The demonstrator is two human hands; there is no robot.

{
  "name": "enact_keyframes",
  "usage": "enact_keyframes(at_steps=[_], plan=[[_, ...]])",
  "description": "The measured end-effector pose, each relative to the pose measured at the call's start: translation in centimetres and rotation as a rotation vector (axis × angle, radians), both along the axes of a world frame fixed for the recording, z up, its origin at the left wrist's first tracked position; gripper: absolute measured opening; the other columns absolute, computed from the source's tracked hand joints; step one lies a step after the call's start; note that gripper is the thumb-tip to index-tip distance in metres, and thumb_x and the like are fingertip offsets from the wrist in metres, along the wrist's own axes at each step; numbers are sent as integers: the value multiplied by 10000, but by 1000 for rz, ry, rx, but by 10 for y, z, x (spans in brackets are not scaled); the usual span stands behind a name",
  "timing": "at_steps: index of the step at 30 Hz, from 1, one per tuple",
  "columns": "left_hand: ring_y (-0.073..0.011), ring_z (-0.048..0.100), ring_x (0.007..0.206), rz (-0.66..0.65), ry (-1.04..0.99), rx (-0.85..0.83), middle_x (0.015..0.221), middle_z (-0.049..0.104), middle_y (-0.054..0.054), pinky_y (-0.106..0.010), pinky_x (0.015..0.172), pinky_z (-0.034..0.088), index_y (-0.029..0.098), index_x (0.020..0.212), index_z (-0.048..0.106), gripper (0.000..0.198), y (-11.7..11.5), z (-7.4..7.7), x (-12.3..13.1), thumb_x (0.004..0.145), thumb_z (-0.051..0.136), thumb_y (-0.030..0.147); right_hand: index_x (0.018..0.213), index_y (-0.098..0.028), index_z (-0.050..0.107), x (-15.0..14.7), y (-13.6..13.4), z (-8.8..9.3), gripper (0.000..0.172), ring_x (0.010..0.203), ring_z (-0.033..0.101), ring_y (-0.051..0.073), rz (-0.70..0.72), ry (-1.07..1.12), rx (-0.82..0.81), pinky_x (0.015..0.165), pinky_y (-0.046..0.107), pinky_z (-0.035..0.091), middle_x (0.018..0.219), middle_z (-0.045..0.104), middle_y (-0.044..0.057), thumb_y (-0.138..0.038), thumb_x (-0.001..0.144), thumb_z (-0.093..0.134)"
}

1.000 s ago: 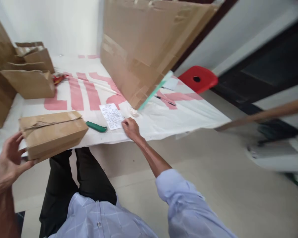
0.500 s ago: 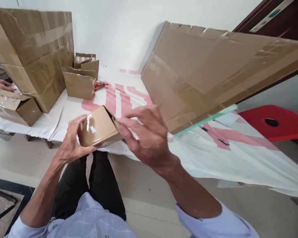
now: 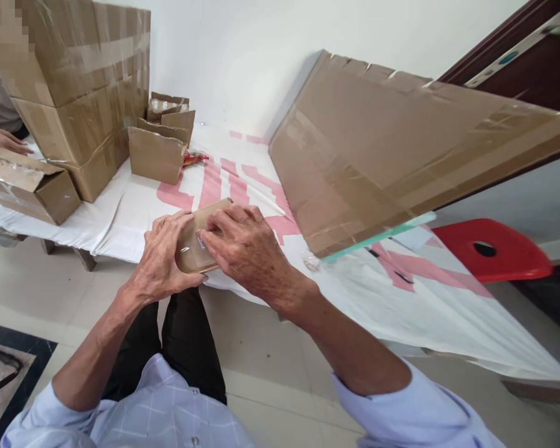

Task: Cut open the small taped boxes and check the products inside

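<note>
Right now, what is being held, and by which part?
A small cardboard box: the left hand grips its left side; the right hand is over its right part, its own grip unclear.

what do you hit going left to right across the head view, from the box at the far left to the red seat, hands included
Box at far left → left hand → small cardboard box → right hand → red seat

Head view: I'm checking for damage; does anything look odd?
The large cardboard panel has nicks along its top edge, breaking an otherwise straight line. The open box on the white cloth has a rough, torn-looking rim.
</note>
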State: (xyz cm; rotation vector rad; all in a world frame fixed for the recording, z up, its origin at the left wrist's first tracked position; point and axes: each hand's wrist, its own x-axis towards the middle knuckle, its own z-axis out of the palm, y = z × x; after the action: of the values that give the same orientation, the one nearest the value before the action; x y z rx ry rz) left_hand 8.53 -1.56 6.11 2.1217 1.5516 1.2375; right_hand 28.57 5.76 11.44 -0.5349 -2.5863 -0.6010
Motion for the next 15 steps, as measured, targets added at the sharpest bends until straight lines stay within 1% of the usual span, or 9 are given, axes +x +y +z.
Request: enact_keyframes(at_steps=[9,15], plan=[[-478,487,1494,-1,-1,-10,1620,564,-194,-655,1177,418,256,1555,506,1014,0,2,1,628,916,302,966,-205,808,1,3,-4,264,1010,510,266,48,14,-27,894,420,358,971,699,90,-70,1013,586],[-475,485,1499,-20,-3,4,1618,564,-193,-650,1195,402,254,1559,505,1007,0,0,1,642,918,308,929,-176,788,3,5,-4,289,976,511,255,96,31,57,880,408,367,941,688,94,-120,1072,543]])
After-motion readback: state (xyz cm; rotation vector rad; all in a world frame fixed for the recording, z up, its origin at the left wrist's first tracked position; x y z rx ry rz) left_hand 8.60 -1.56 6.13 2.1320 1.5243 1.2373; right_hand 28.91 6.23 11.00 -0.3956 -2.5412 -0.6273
